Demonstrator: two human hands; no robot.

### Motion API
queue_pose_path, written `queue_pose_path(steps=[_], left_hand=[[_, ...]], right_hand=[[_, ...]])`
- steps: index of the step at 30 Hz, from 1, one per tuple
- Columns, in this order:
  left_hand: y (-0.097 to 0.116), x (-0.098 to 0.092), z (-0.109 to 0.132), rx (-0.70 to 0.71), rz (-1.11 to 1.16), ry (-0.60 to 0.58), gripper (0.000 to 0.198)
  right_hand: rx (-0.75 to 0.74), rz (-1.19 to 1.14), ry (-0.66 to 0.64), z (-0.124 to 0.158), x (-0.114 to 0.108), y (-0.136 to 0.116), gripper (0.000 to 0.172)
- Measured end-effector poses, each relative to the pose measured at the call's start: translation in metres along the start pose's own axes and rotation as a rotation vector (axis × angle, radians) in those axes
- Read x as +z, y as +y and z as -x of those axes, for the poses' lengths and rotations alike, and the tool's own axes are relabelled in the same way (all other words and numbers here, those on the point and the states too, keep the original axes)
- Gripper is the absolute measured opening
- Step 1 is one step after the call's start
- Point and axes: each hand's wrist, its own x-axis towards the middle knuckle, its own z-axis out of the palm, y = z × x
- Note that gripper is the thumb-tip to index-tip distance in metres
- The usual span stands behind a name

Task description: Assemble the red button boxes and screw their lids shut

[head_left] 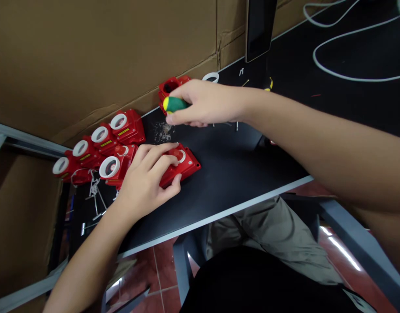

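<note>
My left hand (150,176) lies over a red housing (186,165) on the black table. Its fingers curl across the top and the thumb sits at the near side, gripping it. Part of the housing, with a white ring and a red knob, shows past the fingertips. Above the table, my right hand (203,104) is closed round the green and yellow handle of a screwdriver (176,104). The shaft of the screwdriver is hidden behind the hand. Just beyond that hand stands another red housing (169,84) with a dark round opening.
Several red housings with white rings (129,126) stand along the cardboard wall (121,52) at the left. Metal T-shaped pieces (95,198) lie near them. A loose white ring (210,77), a dark screen (260,28) and a white cable (337,76) are farther back.
</note>
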Motion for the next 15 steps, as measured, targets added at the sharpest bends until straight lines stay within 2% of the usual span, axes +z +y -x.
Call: queue_pose_path(steps=[2, 6, 8, 11, 13, 15], left_hand=[[0.000, 0.000, 0.000, 0.001, 0.004, -0.003, 0.013], [0.000, -0.001, 0.000, -0.008, 0.016, -0.011, 0.014], [0.000, -0.001, 0.001, -0.015, 0.013, -0.018, 0.015], [0.001, 0.000, 0.001, -0.020, 0.003, -0.025, 0.016], [0.002, 0.001, 0.000, -0.022, 0.002, -0.012, 0.017], [0.003, 0.003, 0.000, -0.020, 0.007, 0.016, 0.018]], right_hand=[[-0.067, -0.051, 0.137, 0.001, 0.003, -0.004, 0.032], [-0.348, 0.128, 0.437, 0.007, 0.008, -0.008, 0.044], [-0.421, 0.136, 0.531, 0.011, 0.010, -0.010, 0.045], [-0.514, -0.008, 0.651, 0.008, 0.014, -0.013, 0.040], [-0.641, -0.159, 0.748, -0.001, 0.016, -0.012, 0.036], [-0.763, -0.296, 0.792, -0.012, 0.016, -0.009, 0.034]])
